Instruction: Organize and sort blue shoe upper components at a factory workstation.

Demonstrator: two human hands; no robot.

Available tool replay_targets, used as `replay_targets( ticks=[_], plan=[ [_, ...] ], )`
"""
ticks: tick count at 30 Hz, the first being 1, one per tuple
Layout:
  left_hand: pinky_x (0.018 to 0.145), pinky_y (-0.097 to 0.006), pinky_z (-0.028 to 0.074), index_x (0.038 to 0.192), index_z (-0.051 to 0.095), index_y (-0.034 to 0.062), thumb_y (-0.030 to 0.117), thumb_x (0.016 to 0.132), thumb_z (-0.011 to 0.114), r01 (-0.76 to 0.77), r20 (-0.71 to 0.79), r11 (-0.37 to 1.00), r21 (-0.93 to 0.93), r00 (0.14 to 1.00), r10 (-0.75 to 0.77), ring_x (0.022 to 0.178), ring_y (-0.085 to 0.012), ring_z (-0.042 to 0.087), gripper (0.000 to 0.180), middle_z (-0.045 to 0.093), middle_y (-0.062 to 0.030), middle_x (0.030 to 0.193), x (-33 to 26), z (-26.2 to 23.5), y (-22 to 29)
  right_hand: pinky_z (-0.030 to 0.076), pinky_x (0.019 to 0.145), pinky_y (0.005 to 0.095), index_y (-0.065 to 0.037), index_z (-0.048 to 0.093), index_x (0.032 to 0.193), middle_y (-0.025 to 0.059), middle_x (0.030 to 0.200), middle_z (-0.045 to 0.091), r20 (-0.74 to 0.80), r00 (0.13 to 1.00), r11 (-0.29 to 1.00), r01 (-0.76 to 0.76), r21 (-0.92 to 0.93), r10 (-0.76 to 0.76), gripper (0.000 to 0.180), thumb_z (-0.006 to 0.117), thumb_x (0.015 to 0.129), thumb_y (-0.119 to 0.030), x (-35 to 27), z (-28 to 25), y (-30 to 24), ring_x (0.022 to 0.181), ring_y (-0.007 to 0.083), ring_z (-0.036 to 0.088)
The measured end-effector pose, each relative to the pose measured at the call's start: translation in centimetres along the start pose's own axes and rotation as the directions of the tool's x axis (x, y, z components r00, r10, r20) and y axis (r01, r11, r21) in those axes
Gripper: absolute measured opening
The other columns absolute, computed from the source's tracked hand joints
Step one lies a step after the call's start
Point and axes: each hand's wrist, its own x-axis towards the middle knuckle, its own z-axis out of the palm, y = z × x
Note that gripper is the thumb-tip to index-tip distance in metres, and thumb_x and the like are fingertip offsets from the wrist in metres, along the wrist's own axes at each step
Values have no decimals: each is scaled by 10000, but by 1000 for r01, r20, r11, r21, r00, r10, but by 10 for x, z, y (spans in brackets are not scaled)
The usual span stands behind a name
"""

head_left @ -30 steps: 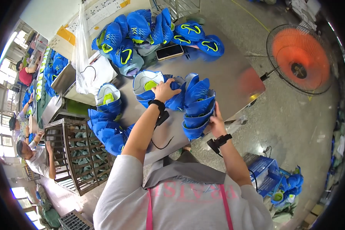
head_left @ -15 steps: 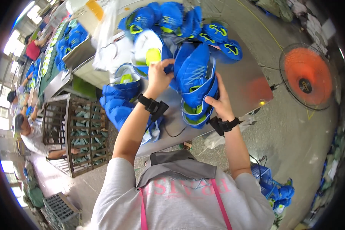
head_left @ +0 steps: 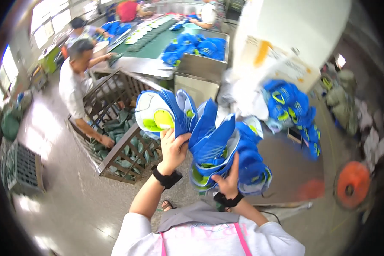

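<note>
A fanned bundle of blue shoe uppers (head_left: 213, 143) with white and lime-green linings is held up between my two hands. My left hand (head_left: 173, 150) pinches the uppers at the left end, below a white and lime lining. On the right side of the bundle, my right hand (head_left: 228, 182) is closed round the nearer uppers, thumb in front. Just behind it, another stack of blue uppers (head_left: 251, 164) lies at the edge of the metal table (head_left: 286, 179). More blue uppers (head_left: 290, 102) are heaped on the far part of that table.
A slatted crate (head_left: 109, 164) of dark green shoe-shaped pieces stands at left, a co-worker (head_left: 74, 83) reaching into it. Beyond are a metal bin (head_left: 198, 70) beside blue uppers and a green conveyor (head_left: 147, 45). An orange fan (head_left: 352, 185) stands right of the table.
My view has swung left toward the crate. Both hands have carried the bundle of uppers off the table and leftward, and the bundle is now fanned wider.
</note>
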Motion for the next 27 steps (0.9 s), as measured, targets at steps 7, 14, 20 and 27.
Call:
replay_targets(
  ticks=[7, 14, 20, 27],
  plan=[
    [728, -380, 357, 867, 621, 136, 22, 561, 657, 106, 7, 993, 52, 994, -106, 822, -245, 557, 329, 613, -57, 883, -36, -89, -96, 246, 1042, 360, 33, 98, 1391, 192, 1355, 305, 254, 965, 998, -58, -34, 64, 1104, 783, 644, -404, 17, 111, 22, 1247, 280, 327],
    [718, -342, 356, 852, 632, 150, 63, 581, 675, 18, 76, 1000, -9, 997, -17, 755, -205, 554, 288, 612, -11, 838, 9, -64, -159, 246, 1044, 368, 23, 36, 1397, 197, 1379, 260, 234, 963, 989, -146, 26, 136, 1141, 787, 647, -395, 62, 130, 69, 1262, 284, 308],
    [717, -332, 352, 846, 626, 170, 72, 588, 669, -124, 261, 989, -84, 955, 142, 744, -184, 539, 279, 591, 19, 808, 90, 8, -210, 246, 1045, 364, 20, 7, 1396, 193, 1384, 242, 101, 990, 996, -93, -13, 94, 1132, 788, 663, -346, 132, 129, 117, 1265, 275, 299],
    [728, -337, 353, 850, 626, 157, 69, 592, 652, -225, 337, 969, -104, 909, 247, 737, -199, 523, 274, 570, 8, 771, 201, 116, -280, 263, 1030, 362, -24, -16, 1394, 170, 1351, 249, 56, 991, 977, -126, 175, 118, 1077, 747, 711, -359, 263, 119, 175, 1220, 252, 326]
  ],
)
